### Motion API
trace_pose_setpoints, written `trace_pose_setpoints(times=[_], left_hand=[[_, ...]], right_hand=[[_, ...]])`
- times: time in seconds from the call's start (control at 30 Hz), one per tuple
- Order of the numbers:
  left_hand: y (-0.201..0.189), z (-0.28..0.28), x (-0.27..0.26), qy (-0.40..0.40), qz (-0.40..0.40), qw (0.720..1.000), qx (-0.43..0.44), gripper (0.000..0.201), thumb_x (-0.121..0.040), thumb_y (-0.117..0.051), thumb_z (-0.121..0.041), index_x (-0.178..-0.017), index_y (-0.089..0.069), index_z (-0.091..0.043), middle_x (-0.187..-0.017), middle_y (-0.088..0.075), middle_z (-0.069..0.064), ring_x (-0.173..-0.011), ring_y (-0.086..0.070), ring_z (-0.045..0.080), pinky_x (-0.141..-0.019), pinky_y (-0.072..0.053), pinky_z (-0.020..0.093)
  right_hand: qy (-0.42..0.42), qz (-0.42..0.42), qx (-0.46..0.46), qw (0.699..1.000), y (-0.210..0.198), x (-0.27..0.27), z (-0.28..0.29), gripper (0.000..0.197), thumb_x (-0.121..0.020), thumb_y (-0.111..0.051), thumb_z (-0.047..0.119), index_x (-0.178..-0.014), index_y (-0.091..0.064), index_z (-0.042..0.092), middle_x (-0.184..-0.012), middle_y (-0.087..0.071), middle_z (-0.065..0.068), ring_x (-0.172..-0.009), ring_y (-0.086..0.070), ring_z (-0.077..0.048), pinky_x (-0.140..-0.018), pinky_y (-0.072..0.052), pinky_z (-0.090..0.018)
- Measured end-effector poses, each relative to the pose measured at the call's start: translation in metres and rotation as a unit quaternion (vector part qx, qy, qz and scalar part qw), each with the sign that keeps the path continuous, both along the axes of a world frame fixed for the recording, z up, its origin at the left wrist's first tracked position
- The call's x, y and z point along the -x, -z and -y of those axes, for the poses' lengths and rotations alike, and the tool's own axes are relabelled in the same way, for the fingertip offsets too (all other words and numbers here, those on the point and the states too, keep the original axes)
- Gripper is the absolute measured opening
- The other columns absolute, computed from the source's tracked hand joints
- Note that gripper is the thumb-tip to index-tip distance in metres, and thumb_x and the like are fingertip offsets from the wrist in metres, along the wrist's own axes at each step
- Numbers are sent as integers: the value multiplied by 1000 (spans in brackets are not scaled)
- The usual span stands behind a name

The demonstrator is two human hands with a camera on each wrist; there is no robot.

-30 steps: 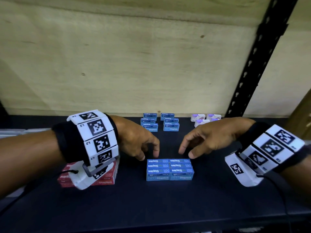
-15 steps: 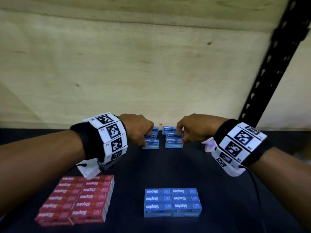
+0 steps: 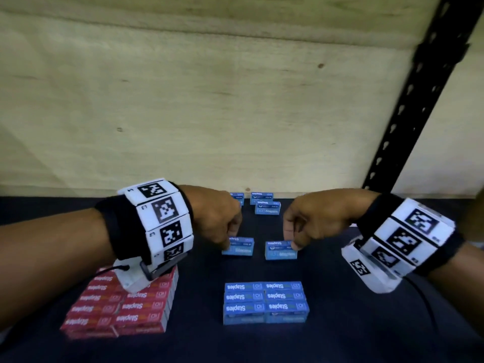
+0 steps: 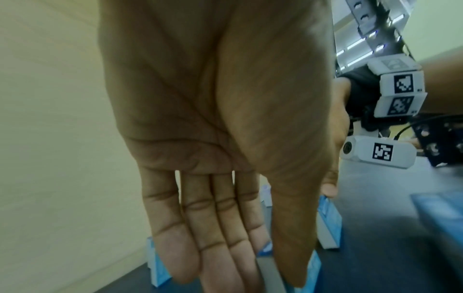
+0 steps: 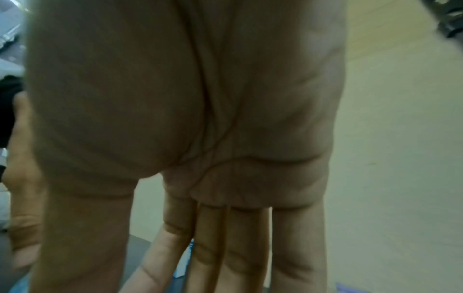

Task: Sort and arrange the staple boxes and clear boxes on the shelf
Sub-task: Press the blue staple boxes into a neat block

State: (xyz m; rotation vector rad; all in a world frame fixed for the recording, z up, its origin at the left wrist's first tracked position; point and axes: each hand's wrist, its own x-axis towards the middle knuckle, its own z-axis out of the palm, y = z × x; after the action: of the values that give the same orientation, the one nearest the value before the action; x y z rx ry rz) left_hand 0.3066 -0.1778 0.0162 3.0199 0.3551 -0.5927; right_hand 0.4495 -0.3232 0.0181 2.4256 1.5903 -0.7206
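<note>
My left hand [image 3: 227, 241] pinches one blue staple box [image 3: 239, 247] from above, and my right hand [image 3: 292, 244] pinches another blue staple box [image 3: 280, 250]. Both boxes are low over the dark shelf [image 3: 340, 323], side by side, between the back group and the front block. In the left wrist view my fingers [image 4: 225, 237] reach down onto the blue box [image 4: 314, 267]. The right wrist view shows only a sliver of the box [image 5: 185, 263] behind my fingers [image 5: 240, 257]. A tidy block of blue staple boxes [image 3: 264, 302] lies in front. I cannot see the clear boxes.
A block of red staple boxes [image 3: 117, 307] lies at the front left, partly under my left wrist. More blue boxes [image 3: 265, 205] stand at the back against the plywood wall [image 3: 209, 113]. A black perforated upright [image 3: 408, 113] rises at the right.
Both hands reached to the back group, each pinched a blue box, and have brought them toward me, halfway to the front blue block.
</note>
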Motion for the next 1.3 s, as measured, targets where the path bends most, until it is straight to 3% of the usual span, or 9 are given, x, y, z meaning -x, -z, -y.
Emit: trace_pose_setpoints(times=[0.2, 0.33, 0.5, 0.67, 0.83, 0.97, 1.07, 1.17, 1.3], left_hand=[[0, 13, 24, 7, -42, 998, 50, 19, -82, -75, -35, -97, -68, -27, -92, -74, -7, -88, -67, 11, -85, -54, 29], [-2, 16, 33, 7, -60, 995, 77, 17, -83, -74, -34, -98, -68, -28, -90, -75, -6, -82, -68, 8, -82, -53, 25], [-3, 16, 37, 3, -65, 990, 125, 17, -90, -65, -21, -106, -69, -24, -80, -72, -13, -72, -65, 1, -71, -46, 16], [-1, 18, 35, 5, -68, 983, 173, 16, -94, -61, -17, -106, -67, -22, -89, -74, -8, -72, -66, 0, -80, -50, 18], [-1, 16, 32, -8, -67, 982, 178, 15, -95, -60, -20, -108, -67, -19, -87, -74, -7, -69, -65, 2, -88, -53, 29], [-6, 3, 23, -28, -30, 992, 122, 16, -93, -62, -32, -103, -69, -22, -85, -73, -8, -69, -66, 4, -79, -53, 25], [-11, -14, 10, -42, 24, 998, 36, 20, -89, -63, -42, -102, -66, -27, -92, -71, -8, -82, -65, 8, -82, -53, 28], [-11, -30, -4, -49, 57, 996, -50, 19, -90, -62, -43, -103, -58, -29, -90, -59, -13, -87, -57, 12, -73, -45, 29], [-5, -47, -20, -59, 43, 991, -115, 29, -90, -63, -45, -112, -55, -27, -100, -57, -8, -89, -55, 17, -68, -41, 28]], right_hand=[[2, -81, 15, 997, 3, 18, 25, 12, -87, -73, 24, -98, -70, 24, -97, -75, 0, -81, -67, -8, -89, -54, -34], [4, -107, 22, 994, 1, 25, 31, 11, -88, -72, 24, -98, -68, 25, -88, -74, 6, -70, -64, -2, -81, -53, -26], [-3, -122, 23, 992, 0, 28, 32, 9, -91, -69, 21, -100, -68, 23, -87, -73, 7, -73, -66, -2, -80, -53, -25], [-8, -148, 11, 989, 4, 28, 26, 7, -94, -64, 17, -98, -68, 22, -85, -72, 6, -78, -68, -5, -77, -52, -23], [2, -154, 26, 988, 6, 25, 20, 2, -94, -65, 24, -94, -67, 24, -81, -72, 7, -76, -67, -5, -76, -53, -22], [22, -107, -25, 994, 1, 12, 9, 9, -92, -67, 25, -97, -68, 18, -84, -72, 1, -71, -64, -7, -75, -52, -25], [22, -8, -89, 996, -2, -2, -7, 12, -89, -69, 31, -99, -68, 24, -88, -73, 3, -68, -61, -6, -72, -49, -24], [28, 71, -126, 989, -2, -15, -22, 16, -89, -69, 36, -102, -63, 29, -88, -64, 13, -77, -58, -6, -67, -42, -22], [22, 139, -94, 986, 2, -29, -43, 25, -90, -67, 38, -111, -59, 27, -103, -63, 4, -92, -57, -18, -76, -43, -28]])
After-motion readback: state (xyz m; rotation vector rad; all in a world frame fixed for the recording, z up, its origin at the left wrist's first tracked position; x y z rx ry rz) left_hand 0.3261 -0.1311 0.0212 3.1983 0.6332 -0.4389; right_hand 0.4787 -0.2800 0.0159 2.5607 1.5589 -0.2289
